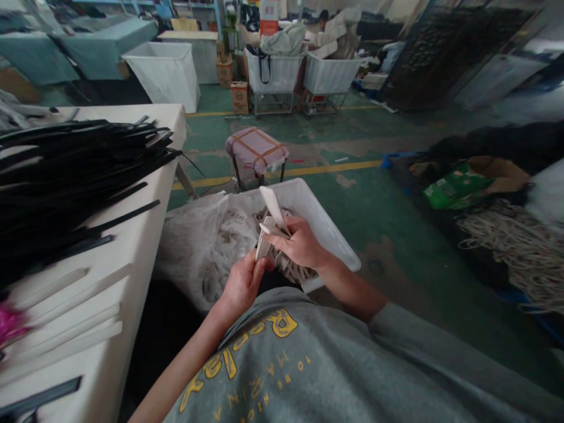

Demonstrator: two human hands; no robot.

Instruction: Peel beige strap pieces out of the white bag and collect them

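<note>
In front of my body, my left hand (244,281) pinches the lower end of some flat off-white strips (272,205). My right hand (303,242) is closed around the same strips a little higher and to the right, with one strip end sticking up past the fingers. What the strips are made of I cannot make out. Below both hands stands a white plastic bin (328,226) holding a tangle of beige strips (294,271). A clear plastic bag (194,244) with pale pieces inside bulges over the bin's left side.
On my left, a white table (145,235) carries a heap of black strips (79,147) and several pale strips (83,294). A padded stool (258,147) stands beyond the bin. Cord bundles (513,249) and a green box (458,185) lie to the right. White carts (275,73) stand farther back.
</note>
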